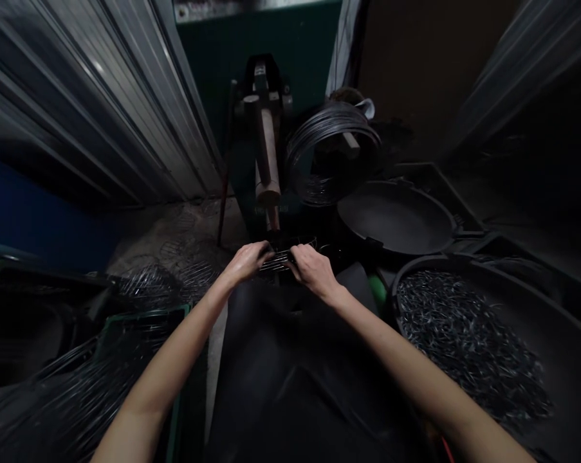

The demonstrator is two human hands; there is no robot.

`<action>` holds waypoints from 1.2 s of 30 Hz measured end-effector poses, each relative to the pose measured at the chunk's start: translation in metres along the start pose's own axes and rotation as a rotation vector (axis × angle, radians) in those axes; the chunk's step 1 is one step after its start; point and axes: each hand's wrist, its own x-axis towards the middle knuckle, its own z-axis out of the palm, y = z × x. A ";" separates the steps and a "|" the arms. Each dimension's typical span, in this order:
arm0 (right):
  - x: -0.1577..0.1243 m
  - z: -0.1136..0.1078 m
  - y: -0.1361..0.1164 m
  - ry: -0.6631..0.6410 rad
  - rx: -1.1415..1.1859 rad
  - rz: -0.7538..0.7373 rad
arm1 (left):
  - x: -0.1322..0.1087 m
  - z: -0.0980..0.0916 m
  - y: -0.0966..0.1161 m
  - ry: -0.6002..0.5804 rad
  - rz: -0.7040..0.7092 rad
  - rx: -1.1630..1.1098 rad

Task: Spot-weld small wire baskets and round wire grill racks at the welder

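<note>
My left hand (248,260) and my right hand (315,269) are both closed on a small metal wire grid (276,260), one at each side of it. The grid's thin rods show between the fingers; its ends are hidden by my hands. Just beyond it the machine's copper-coloured tip (273,218) points down from a thick cylindrical arm (267,154). Whether the tip touches the grid I cannot tell. A dark apron (290,360) covers my lap below the hands.
A coil of wire (336,122) hangs right of the machine arm. Beneath it sits a shallow dark pan (399,215). A larger pan (567,366) holds many short metal pieces (464,341). Wire grids (193,276) lie at the left, near a green-edged crate (148,314).
</note>
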 end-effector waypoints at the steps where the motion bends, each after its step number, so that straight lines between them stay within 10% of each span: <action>1: 0.001 0.001 0.000 -0.007 0.013 0.003 | -0.001 0.000 0.000 0.014 -0.007 0.019; 36: 0.060 0.001 0.022 0.242 0.198 -0.031 | 0.032 -0.027 -0.014 0.226 -0.085 0.077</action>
